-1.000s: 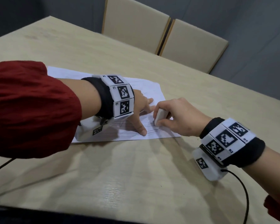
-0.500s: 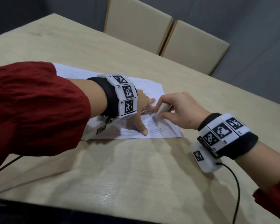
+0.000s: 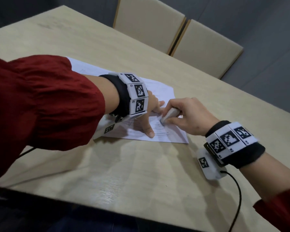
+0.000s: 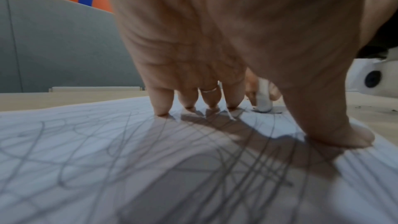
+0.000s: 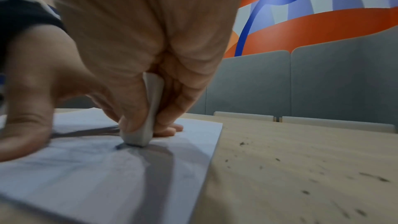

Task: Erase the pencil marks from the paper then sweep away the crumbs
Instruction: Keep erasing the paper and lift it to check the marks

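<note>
A white sheet of paper [image 3: 171,134] with grey pencil scribbles [image 4: 247,168] lies on the wooden table [image 3: 124,173]. My left hand [image 3: 149,113] presses it flat with spread straight fingers, the thumb [image 4: 344,135] and fingertips [image 4: 161,110] down on the sheet. My right hand [image 3: 182,114] pinches a white eraser [image 3: 169,114] between thumb and fingers. The eraser's lower end [image 5: 137,137] touches the paper just right of the left hand, also seen as a white eraser [image 4: 263,101] behind the left fingers.
Dark eraser crumbs [image 5: 301,176] are scattered on the table right of the paper's edge [image 5: 213,151]. Two beige chair backs [image 3: 174,30] stand at the far side. A black cable [image 3: 236,190] trails from the right wrist band.
The right hand with the eraser has moved back and forth over the scribbles beside the left thumb, first away, then a little nearer. The left hand has stayed pressing the paper.
</note>
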